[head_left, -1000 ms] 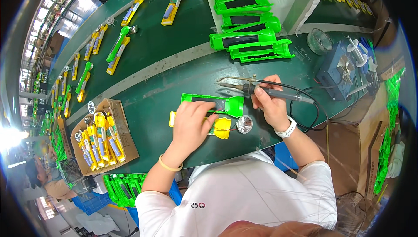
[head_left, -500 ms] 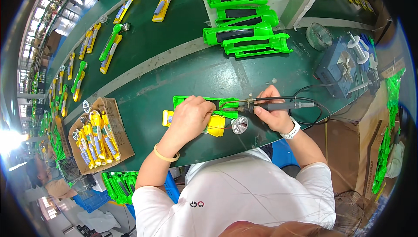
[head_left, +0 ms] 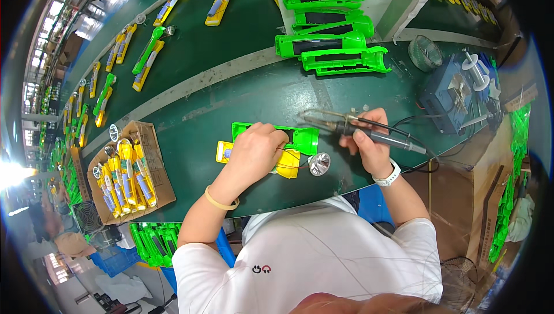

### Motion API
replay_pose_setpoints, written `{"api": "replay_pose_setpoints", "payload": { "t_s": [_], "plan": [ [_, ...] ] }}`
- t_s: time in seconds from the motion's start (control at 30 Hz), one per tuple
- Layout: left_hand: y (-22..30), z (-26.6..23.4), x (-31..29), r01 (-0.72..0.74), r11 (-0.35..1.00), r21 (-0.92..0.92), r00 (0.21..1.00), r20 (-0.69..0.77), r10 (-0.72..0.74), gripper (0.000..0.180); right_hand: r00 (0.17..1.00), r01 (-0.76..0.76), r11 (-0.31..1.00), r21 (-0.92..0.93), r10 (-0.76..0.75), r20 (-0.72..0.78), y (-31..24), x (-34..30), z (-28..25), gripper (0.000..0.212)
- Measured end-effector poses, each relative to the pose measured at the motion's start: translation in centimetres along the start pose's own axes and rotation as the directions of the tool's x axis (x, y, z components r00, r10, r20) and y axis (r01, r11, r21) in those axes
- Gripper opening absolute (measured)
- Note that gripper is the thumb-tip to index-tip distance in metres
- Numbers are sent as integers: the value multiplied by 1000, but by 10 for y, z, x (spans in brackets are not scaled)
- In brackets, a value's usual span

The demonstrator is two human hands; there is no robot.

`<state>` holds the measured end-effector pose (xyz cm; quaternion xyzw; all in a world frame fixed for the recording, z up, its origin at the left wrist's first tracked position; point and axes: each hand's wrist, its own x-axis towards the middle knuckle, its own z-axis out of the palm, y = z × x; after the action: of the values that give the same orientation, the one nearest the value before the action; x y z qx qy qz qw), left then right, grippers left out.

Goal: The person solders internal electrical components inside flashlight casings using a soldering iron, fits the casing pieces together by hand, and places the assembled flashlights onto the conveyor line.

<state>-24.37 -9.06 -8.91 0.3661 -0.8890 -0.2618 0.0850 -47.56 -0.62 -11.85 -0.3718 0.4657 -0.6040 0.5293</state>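
My left hand (head_left: 259, 149) lies over a green flashlight housing half (head_left: 304, 139) and a yellow flashlight part (head_left: 287, 164). Its fingers are closed at the housing's middle, and what they pinch is hidden. Thin dark and red wires run from beside the fingertips toward a round silver reflector (head_left: 319, 164), just right of the yellow part. My right hand (head_left: 369, 144) grips a soldering iron (head_left: 375, 135) by its dark handle, with a thin metal tube along it. The iron's blurred tip points left, above the housing's right end and apart from it.
Several green housings (head_left: 332, 45) are stacked at the back. A cardboard box (head_left: 158, 164) of yellow assemblies stands at left. At right are a blue soldering station (head_left: 447, 103), a white spool (head_left: 476, 74) and a wire mesh cup (head_left: 425, 53). Yellow assemblies (head_left: 222, 3) line the far bench.
The soldering iron has lifted off the green housing, moving up and right with my right hand, and is now tilted. My left hand stays nearly in place.
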Motion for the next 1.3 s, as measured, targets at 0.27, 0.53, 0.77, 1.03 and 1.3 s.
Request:
{"api": "replay_pose_setpoints", "payload": {
  "t_s": [0.27,0.53,0.77,1.03,1.3],
  "plan": [
    [-1,0,0,1,1000,11,1000,-10,-1,6,989,-133,991,-20,134,60,14,21,25,24],
    [-3,1,0,-10,1000,17,1000,-18,10,7,995,-102,992,71,100,27,16,21,29,22],
    [-2,2,-1,21,1000,11,1000,-5,-21,7,995,-93,993,69,90,42,16,21,27,21],
    [11,-40,-27,381,383,-841,865,178,-469,18,994,-108,993,42,106,41,19,19,24,23],
    [-9,-25,-54,133,121,-984,854,52,-517,14,999,-9,999,-47,8,-40,6,17,32,26]
  ]
}}
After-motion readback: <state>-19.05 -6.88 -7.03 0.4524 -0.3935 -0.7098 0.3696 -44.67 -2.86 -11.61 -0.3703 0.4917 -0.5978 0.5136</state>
